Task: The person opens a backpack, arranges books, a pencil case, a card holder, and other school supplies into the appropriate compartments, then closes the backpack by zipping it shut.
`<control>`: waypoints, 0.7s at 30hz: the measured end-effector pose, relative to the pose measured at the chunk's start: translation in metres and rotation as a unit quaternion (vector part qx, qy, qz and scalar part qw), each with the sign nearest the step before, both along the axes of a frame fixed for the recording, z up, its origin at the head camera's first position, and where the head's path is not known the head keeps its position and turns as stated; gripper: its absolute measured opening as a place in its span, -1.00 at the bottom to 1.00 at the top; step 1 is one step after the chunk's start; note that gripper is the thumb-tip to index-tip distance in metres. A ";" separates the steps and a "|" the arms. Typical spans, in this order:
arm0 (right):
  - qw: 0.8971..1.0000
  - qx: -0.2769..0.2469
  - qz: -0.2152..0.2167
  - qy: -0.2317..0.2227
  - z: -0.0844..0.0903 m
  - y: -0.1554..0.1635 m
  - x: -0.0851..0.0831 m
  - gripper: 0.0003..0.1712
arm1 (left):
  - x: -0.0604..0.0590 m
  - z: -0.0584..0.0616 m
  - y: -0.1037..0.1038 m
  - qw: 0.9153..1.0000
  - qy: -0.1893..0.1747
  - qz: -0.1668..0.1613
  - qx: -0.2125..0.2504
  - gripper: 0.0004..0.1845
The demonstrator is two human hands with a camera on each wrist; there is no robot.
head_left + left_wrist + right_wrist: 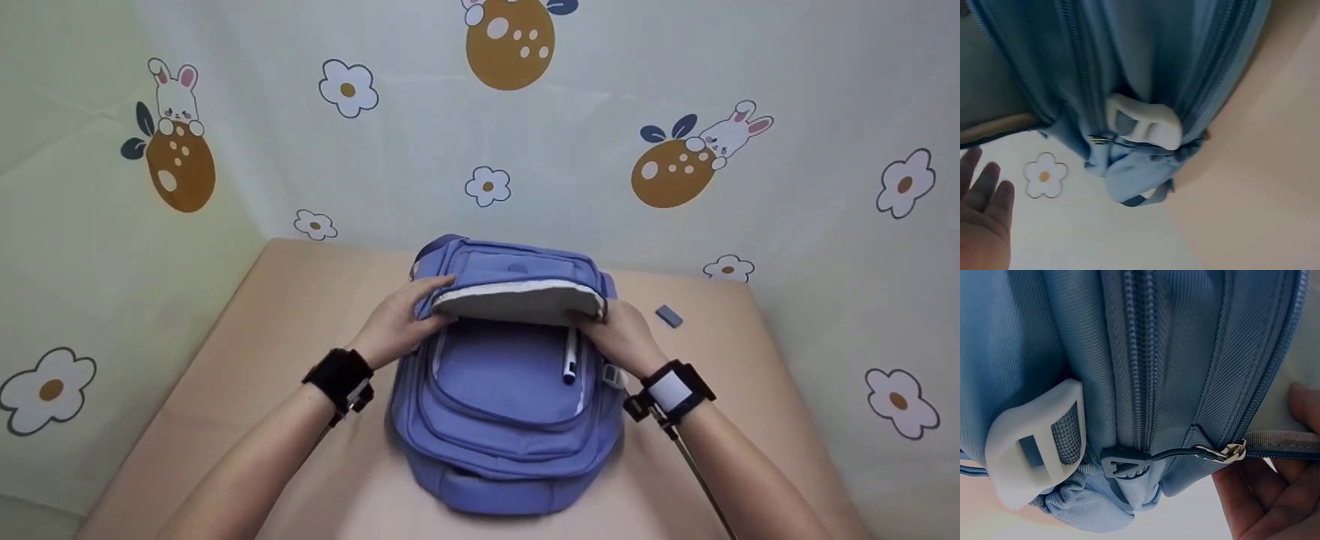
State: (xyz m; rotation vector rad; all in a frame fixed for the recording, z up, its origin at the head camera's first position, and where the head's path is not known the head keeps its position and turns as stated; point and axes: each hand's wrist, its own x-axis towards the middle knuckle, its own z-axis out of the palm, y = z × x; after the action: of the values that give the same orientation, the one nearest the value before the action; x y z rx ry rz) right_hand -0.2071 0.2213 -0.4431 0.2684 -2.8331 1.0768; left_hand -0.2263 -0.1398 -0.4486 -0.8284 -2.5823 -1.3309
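Observation:
A periwinkle backpack [502, 442] lies flat on the beige table, its front pocket unzipped. The pocket flap [517, 300] is raised and shows its white lining. My left hand [405, 319] grips the flap's left corner, fingers over the top. At the flap's right corner my right hand [611, 334] holds the edge. A white pen with a dark cap [570, 360] stands in the open pocket beside the right hand. The right wrist view shows a white strap buckle [1033, 444], a blue zipper pull [1126, 464] and my fingers [1280, 489] by the metal slider [1230, 451]. A white buckle [1143, 124] also shows in the left wrist view.
A small grey-blue block [668, 316] lies on the table [300, 315] to the right of the bag. A printed cloth with rabbits and flowers [487, 186] hangs behind and around the table. Black bands sit on both wrists.

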 end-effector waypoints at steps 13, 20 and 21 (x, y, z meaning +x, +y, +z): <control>1.000 -0.008 0.002 -0.009 0.003 0.002 -0.001 -0.46 | -0.012 0.000 0.016 0.996 -0.064 0.038 0.054 -0.91; 0.998 -0.035 0.042 -0.009 0.002 0.007 0.001 -0.54 | -0.012 0.007 0.020 0.995 -0.070 0.052 0.047 -0.65; 0.998 -0.038 0.050 -0.010 0.002 0.009 0.002 -0.56 | -0.012 0.007 0.021 0.995 -0.072 0.054 0.045 -0.62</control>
State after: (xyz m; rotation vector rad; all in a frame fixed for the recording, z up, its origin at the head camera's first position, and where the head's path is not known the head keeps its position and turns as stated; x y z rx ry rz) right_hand -0.2056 0.2304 -0.4409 0.3989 -2.8159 1.2093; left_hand -0.2381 -0.1192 -0.4414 -0.5883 -2.6091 -1.5129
